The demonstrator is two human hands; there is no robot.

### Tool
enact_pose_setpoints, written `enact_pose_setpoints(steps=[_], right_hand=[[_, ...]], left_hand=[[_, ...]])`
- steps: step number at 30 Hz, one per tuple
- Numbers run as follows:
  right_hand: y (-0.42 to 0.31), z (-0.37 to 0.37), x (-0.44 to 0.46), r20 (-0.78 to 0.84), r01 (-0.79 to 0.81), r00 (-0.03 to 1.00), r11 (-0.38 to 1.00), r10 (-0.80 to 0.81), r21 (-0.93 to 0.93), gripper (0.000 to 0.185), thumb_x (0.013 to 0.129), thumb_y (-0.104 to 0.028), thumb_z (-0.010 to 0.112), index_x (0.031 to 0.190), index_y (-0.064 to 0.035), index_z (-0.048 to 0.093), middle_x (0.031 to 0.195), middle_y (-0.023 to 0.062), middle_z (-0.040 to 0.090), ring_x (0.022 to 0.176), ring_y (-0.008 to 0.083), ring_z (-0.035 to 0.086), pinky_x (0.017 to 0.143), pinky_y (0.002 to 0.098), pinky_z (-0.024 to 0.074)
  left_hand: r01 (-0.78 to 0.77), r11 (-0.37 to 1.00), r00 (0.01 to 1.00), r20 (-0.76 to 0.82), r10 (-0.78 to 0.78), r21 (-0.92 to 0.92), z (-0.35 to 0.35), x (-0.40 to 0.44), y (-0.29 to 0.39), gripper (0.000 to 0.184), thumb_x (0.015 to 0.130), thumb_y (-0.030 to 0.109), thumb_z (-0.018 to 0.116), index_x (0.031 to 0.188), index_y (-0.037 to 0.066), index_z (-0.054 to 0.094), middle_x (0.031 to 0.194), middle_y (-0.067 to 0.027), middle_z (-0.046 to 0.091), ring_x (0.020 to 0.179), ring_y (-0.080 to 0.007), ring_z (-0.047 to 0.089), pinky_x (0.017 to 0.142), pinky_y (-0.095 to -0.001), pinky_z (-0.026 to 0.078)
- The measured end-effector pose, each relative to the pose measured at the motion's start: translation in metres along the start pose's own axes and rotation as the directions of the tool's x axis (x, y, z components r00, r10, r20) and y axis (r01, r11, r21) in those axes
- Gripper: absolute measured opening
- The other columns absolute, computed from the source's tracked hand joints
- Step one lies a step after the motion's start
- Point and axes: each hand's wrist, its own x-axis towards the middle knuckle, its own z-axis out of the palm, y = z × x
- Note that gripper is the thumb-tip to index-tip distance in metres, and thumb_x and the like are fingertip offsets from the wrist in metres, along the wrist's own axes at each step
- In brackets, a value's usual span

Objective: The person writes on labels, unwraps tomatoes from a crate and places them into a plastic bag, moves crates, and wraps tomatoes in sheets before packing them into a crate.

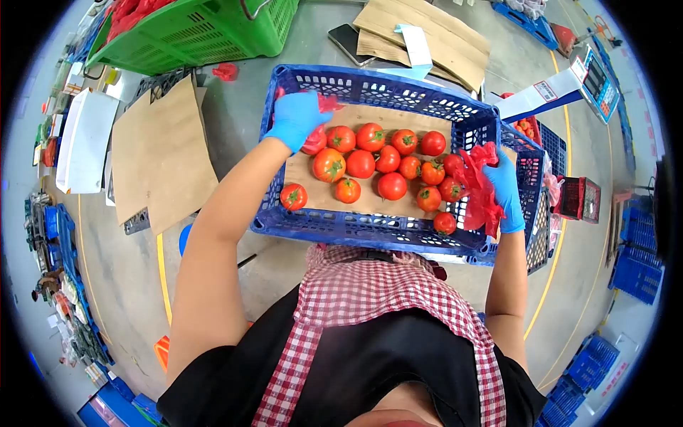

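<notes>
A blue plastic crate (pixel 370 233) lined with brown cardboard holds several red tomatoes (pixel 361 164), some with green stems. My left hand (pixel 295 117), in a blue glove, is at the crate's far left corner, closed on crumpled red plastic film (pixel 329 104) that shows on both sides of it. At the right end, my right hand (pixel 505 192), gloved in blue too, grips a crumpled red plastic bag (pixel 480 188) draped over the tomatoes beside it. The fingertips of both hands are partly hidden.
Behind the crate stand a green crate (pixel 199 35) with red plastic in it, a phone (pixel 350 43) and cardboard sheets (pixel 427 35). More cardboard (pixel 163 149) lies at left. A scale display (pixel 599 85) and another blue crate (pixel 530 167) are at right.
</notes>
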Motion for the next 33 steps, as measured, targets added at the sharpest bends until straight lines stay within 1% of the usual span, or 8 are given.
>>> enact_pose_setpoints(steps=[4,10,13,15,20,26,30,33], right_hand=[[0.019,0.002,-0.001,-0.003,0.035,0.999,0.990,-0.035,0.138,0.041,0.075,-0.003,0.054,0.115,0.0025,0.053,0.102,0.0083,0.062,0.091,0.0140,0.059,0.080,0.0265,0.0469],[0.018,-0.008,-0.013,0.004,-0.032,0.999,0.936,0.033,0.351,0.036,0.079,-0.001,0.050,0.114,0.0025,0.054,0.104,0.0073,0.061,0.091,0.0142,0.058,0.081,0.0265,0.0467],[0.022,-0.034,-0.018,-0.122,0.066,0.992,0.944,-0.028,0.322,0.030,0.083,-0.004,0.053,0.112,0.0020,0.056,0.103,0.0070,0.062,0.088,0.0144,0.059,0.078,0.0269,0.0484],[0.024,-0.052,-0.021,-0.176,0.080,0.984,0.916,-0.010,0.394,0.028,0.084,-0.005,0.053,0.110,0.0019,0.056,0.102,0.0065,0.062,0.086,0.0151,0.060,0.075,0.0278,0.0499],[0.010,-0.057,-0.026,-0.185,0.070,0.982,0.853,0.032,0.517,0.023,0.087,-0.011,0.054,0.108,0.0000,0.056,0.098,0.0067,0.062,0.083,0.0172,0.062,0.071,0.0288,0.0518],[0.019,-0.050,-0.030,-0.164,0.097,0.986,0.893,-0.027,0.439,0.029,0.086,-0.008,0.056,0.113,0.0016,0.054,0.101,0.0067,0.061,0.085,0.0178,0.062,0.073,0.0293,0.0528],[0.011,-0.055,-0.043,-0.229,0.120,0.973,0.856,-0.001,0.503,0.029,0.085,-0.007,0.059,0.112,0.0018,0.056,0.101,0.0064,0.062,0.085,0.0155,0.061,0.074,0.0271,0.0510],[0.017,-0.057,-0.040,-0.223,0.126,0.975,0.854,-0.012,0.505,0.030,0.084,-0.008,0.060,0.112,0.0022,0.057,0.101,0.0067,0.062,0.085,0.0138,0.060,0.074,0.0258,0.0497]], left_hand=[[-0.072,0.987,0.994,-0.071,0.083,0.146,0.082,0.025,-0.024,0.035,0.074,0.028,0.063,0.101,0.006,0.061,0.079,-0.0147,0.064,0.069,-0.0300,0.063,0.060,-0.0405,0.050],[-0.160,0.930,0.986,0.094,0.136,0.332,0.101,0.045,-0.031,0.027,0.082,0.014,0.052,0.106,0.004,0.057,0.072,-0.0146,0.064,0.066,-0.0301,0.064,0.055,-0.0424,0.051],[-0.177,0.967,0.940,-0.261,0.221,0.182,0.102,0.035,-0.037,0.025,0.084,0.013,0.049,0.106,0.002,0.057,0.068,-0.0149,0.064,0.062,-0.0297,0.064,0.050,-0.0419,0.050],[0.000,0.988,0.983,-0.179,0.027,0.151,0.087,0.030,-0.034,0.024,0.087,0.010,0.044,0.104,-0.001,0.056,0.066,-0.0163,0.063,0.058,-0.0296,0.063,0.047,-0.0409,0.049],[-0.182,0.922,0.965,-0.117,0.234,0.341,0.104,0.036,-0.036,0.019,0.077,0.006,0.052,0.093,0.000,0.061,0.068,-0.0174,0.063,0.059,-0.0301,0.064,0.049,-0.0407,0.050],[-0.219,0.932,0.968,-0.053,0.244,0.290,0.096,0.041,-0.032,0.009,0.073,0.010,0.056,0.071,0.008,0.064,0.075,-0.0154,0.064,0.069,-0.0309,0.064,0.057,-0.0428,0.050],[-0.098,0.995,0.987,-0.128,0.097,-0.005,0.057,0.034,-0.019,0.019,0.075,0.025,0.060,0.085,0.010,0.067,0.083,-0.0132,0.065,0.079,-0.0323,0.062,0.070,-0.0430,0.050],[-0.159,0.969,0.978,-0.162,0.129,-0.191,0.011,0.021,-0.018,0.028,0.077,0.033,0.061,0.094,0.011,0.066,0.085,-0.0132,0.065,0.082,-0.0324,0.062,0.074,-0.0417,0.049]])
